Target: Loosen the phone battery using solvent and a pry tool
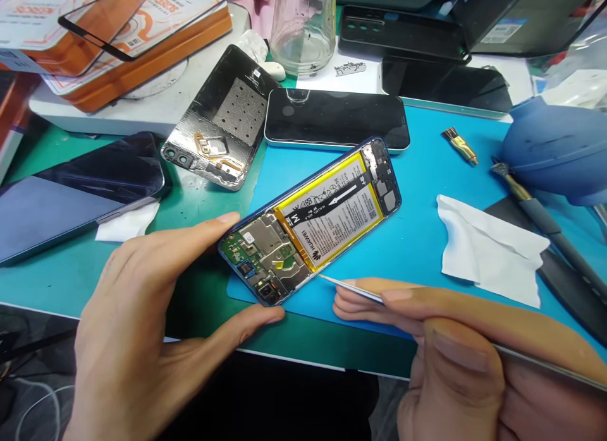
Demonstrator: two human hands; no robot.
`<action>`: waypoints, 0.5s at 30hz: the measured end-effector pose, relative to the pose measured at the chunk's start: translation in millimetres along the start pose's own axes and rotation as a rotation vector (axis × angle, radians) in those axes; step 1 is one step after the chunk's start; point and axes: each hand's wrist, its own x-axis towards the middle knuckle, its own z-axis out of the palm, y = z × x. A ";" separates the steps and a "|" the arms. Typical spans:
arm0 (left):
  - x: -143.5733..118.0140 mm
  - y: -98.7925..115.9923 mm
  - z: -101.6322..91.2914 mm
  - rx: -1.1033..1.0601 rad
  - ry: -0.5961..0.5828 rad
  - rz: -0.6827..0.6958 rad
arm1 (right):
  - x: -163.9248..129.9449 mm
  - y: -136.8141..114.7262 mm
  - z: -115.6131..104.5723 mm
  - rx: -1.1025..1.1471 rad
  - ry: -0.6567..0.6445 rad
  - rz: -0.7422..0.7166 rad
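An opened smartphone [227,254] tilts above the blue mat, its insides facing up. A HUAWEI battery [339,223] with a yellow border fills its middle; the circuit board and camera lie at the lower left end. My left hand [142,314] grips that end between thumb and fingers. In my right hand [455,352] is a pair of slim metal tweezers [353,289], held like a pen. Their tip is at the phone's lower edge, near the battery's corner; whether it touches, I cannot tell. A detached back cover [220,122] rests behind the phone.
A dark-screened phone [336,120] lies at the mat's back edge, another phone [85,188] at the left. On the right are a white wipe [488,248], brushes [459,146] and a blue air blower [554,147]. A glass jar [303,30] and orange-edged boxes [156,55] stand behind.
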 end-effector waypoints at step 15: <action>-1.6 -1.1 2.8 -0.008 0.010 0.001 | -2.1 1.3 -5.1 -0.013 -0.016 0.003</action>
